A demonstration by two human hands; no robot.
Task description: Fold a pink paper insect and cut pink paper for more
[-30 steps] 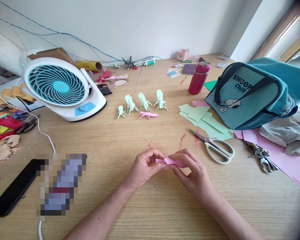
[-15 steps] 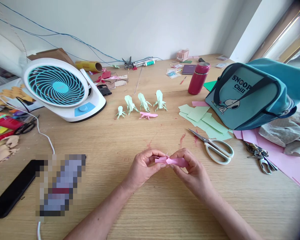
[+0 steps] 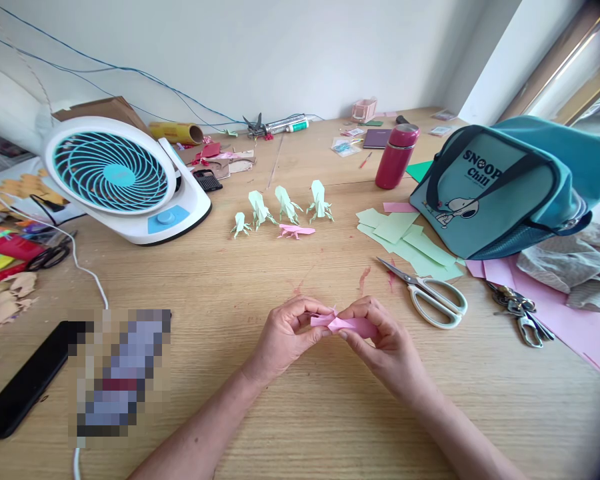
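Note:
A small folded pink paper piece (image 3: 337, 323) is held between both hands above the wooden table (image 3: 300, 413). My left hand (image 3: 290, 333) pinches its left end between thumb and fingers. The right end is gripped by my right hand (image 3: 383, 337), the thumb at the near side. Beyond the hands stand several pale green paper figures (image 3: 286, 204), with a pink paper figure (image 3: 296, 231) lying in front of them. White-handled scissors (image 3: 437, 303) rest to the right of my right hand.
A fan (image 3: 115, 175) stands at the left, with phones (image 3: 27, 380) nearer. Green paper sheets (image 3: 405, 237), a red flask (image 3: 397, 157), a teal bag (image 3: 490, 193), keys (image 3: 520, 310) and pink paper (image 3: 565, 323) occupy the right. Wires (image 3: 165, 85) run along the wall.
The pink piece has tilted slightly between my fingers. Both hands keep their hold in nearly the same place.

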